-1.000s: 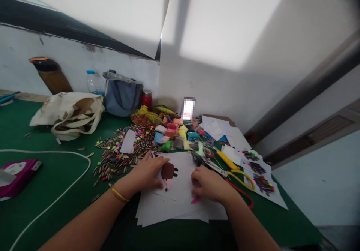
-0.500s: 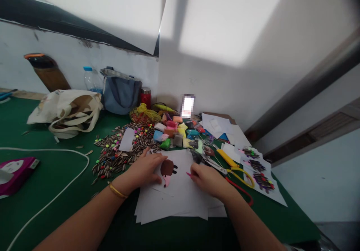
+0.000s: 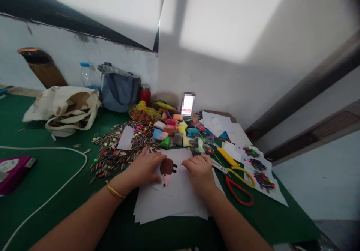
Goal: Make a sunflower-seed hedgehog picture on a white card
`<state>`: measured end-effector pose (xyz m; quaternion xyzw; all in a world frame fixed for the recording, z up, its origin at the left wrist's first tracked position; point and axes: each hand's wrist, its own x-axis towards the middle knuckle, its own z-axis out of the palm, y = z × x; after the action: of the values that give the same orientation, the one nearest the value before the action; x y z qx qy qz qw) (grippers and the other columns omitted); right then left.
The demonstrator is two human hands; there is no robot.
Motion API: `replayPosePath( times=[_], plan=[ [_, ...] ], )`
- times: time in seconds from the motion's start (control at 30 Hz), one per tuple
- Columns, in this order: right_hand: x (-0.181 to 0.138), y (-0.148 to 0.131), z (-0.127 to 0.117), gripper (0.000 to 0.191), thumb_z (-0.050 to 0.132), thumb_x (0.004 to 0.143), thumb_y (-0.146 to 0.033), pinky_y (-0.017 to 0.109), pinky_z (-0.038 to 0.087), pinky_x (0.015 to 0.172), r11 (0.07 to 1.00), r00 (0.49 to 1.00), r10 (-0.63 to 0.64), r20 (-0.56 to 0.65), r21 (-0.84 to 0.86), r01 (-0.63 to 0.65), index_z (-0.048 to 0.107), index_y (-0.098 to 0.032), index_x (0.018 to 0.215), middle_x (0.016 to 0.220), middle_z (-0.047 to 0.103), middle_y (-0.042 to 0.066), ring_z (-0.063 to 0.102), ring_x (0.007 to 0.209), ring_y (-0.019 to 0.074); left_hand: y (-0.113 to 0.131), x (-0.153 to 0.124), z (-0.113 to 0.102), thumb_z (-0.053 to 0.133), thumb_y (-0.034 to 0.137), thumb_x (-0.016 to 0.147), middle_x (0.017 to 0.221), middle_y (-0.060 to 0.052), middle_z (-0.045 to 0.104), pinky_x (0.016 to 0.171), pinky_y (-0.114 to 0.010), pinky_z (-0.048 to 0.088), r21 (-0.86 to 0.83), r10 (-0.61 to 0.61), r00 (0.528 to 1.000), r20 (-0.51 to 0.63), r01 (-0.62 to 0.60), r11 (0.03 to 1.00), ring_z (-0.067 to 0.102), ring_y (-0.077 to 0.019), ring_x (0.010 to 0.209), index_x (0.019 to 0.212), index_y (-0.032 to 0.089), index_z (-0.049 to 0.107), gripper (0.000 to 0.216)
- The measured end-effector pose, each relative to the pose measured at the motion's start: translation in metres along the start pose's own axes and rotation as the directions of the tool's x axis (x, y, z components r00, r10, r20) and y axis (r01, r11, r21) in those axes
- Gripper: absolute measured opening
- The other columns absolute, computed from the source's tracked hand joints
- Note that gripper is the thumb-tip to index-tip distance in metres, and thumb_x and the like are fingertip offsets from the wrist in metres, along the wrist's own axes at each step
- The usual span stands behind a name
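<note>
A hedgehog shape (image 3: 167, 167) with a brown body, a pink pointed face and small dark feet lies flat on a stack of white paper (image 3: 180, 202). My left hand (image 3: 147, 168) rests on the paper at its left, fingers spread, thumb near the pink face. To the right, my right hand (image 3: 198, 170) has its fingers pinched together above the paper. A thin pink pointed tool (image 3: 181, 164) sticks out of them toward the hedgehog's feet; the rest of it is hidden in the hand.
Large scissors (image 3: 239, 178) with yellow and red handles and a yellow cutter (image 3: 227, 156) lie at right. Beyond are finished hedgehog pictures (image 3: 263, 181). Sunflower seeds (image 3: 112, 161) with coloured beads spread at left; coloured clay packets (image 3: 178, 131) sit behind. A white cable (image 3: 63, 189) crosses the table.
My right hand has moved slightly left and up, bringing the pink tool's tip closer to the hedgehog's feet. My left hand stays in place on the paper.
</note>
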<state>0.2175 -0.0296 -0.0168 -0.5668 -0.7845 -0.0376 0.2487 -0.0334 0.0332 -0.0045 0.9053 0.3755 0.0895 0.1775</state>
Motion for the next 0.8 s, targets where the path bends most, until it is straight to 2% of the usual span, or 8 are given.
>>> replayPosePath(
  times=[0.13,0.37,0.8],
  plan=[
    [0.001,-0.002,0.005,0.015,0.062,0.088,-0.015,0.04,0.023,0.093,0.998,0.999,-0.014,-0.053,-0.066,0.01,0.072,-0.026,0.084,0.077,0.067,0.001,0.052,0.082,0.0182,0.0,0.001,0.001,0.078,0.042,0.07,0.137,-0.006,0.06,0.12,-0.051,0.0,0.009,-0.007,1.0,0.01,0.007,1.0,0.05,-0.0275,0.131,0.132,0.03,0.05,0.07],
    [0.001,-0.005,0.011,0.013,0.061,0.089,-0.02,0.039,0.025,0.087,0.996,0.998,-0.049,-0.03,-0.081,0.046,0.071,-0.025,0.082,0.075,0.064,0.002,0.049,0.08,0.0184,0.0,0.0,0.001,0.078,0.041,0.07,0.138,-0.006,0.059,0.12,-0.051,-0.001,0.023,-0.014,1.0,0.011,0.014,1.0,0.049,-0.0268,0.132,0.134,0.03,0.049,0.07],
    [0.001,-0.004,0.012,0.01,0.063,0.087,-0.018,0.039,0.024,0.089,0.997,0.998,-0.059,-0.009,-0.056,0.058,0.071,-0.024,0.084,0.076,0.065,0.002,0.05,0.082,0.0187,0.002,0.0,-0.001,0.078,0.04,0.07,0.138,-0.006,0.06,0.121,-0.05,0.001,0.013,-0.025,1.0,0.006,0.025,1.0,0.051,-0.0269,0.131,0.134,0.03,0.049,0.071]
  ],
)
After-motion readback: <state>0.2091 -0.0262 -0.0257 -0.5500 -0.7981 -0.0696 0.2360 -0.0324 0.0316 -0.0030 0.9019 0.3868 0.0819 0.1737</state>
